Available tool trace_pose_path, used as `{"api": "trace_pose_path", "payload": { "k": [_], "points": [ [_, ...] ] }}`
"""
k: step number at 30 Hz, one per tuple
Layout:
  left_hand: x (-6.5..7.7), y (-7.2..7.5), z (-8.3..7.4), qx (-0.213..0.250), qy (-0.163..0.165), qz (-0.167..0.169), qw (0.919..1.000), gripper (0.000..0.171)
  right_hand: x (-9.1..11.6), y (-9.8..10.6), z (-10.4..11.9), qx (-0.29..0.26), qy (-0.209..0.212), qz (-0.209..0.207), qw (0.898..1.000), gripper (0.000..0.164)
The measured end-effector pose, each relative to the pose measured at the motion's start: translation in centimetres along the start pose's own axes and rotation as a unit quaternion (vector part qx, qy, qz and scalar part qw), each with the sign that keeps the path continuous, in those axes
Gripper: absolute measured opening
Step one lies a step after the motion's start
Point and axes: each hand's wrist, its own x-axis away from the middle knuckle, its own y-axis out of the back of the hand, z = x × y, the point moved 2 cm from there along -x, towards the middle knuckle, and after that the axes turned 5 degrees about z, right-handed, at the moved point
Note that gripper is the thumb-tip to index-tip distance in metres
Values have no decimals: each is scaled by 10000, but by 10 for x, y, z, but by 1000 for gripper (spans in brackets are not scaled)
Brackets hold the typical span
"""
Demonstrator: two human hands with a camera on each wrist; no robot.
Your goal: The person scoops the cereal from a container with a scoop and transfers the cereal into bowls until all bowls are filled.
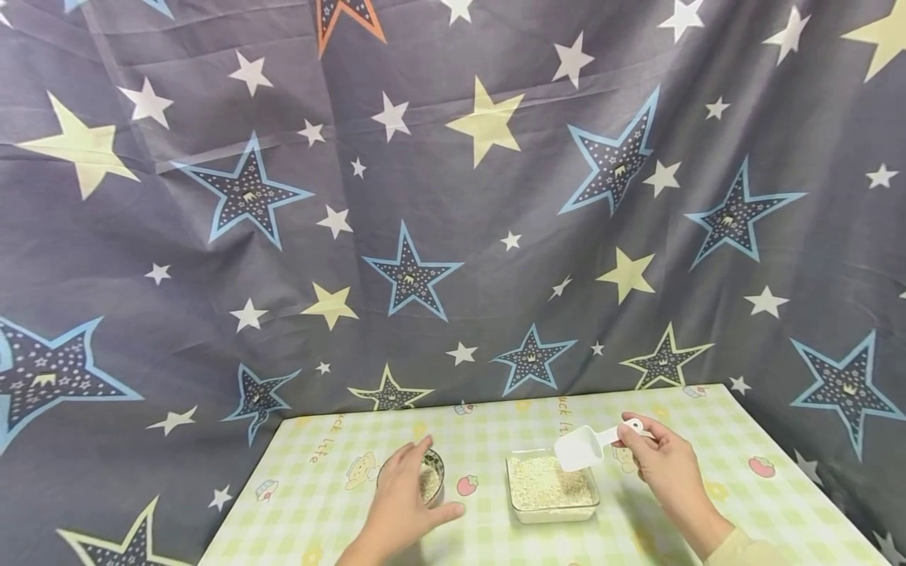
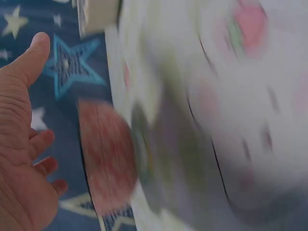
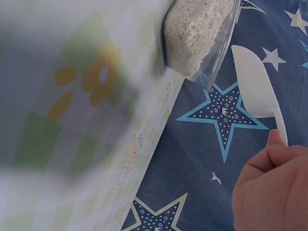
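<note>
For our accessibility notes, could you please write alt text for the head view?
A person's right hand holds a white scoop, raised near a glass dish of rice. The left hand partly hides a small round bowl. Behind the checked tablecloth hangs a dark curtain with stars.

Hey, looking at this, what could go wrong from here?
Rice could spill out of the glass dish if the white scoop digs in hard. The right hand pinches the scoop near one end, so it might twist when loaded. The left hand is open at the small bowl, not clearly gripping it, so a bump might tip it.
</note>
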Motion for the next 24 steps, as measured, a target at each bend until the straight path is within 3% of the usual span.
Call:
{"api": "trace_pose_path", "payload": {
  "k": [4,10,15,24],
  "points": [
    [-4,-18,-29,238,-478,307,9981,115,2,-2,0,298,157,-77,9994,45],
    [-14,-49,-54,323,-678,691,9948,117,1,-8,-6,529,71,-31,9986,44],
    [-23,-66,-62,506,-573,818,9937,123,-2,-14,-10,533,35,-25,9986,43],
    [-32,-76,-63,860,-283,987,9910,123,-6,-19,-14,665,15,-130,9977,42]
  ]
}}
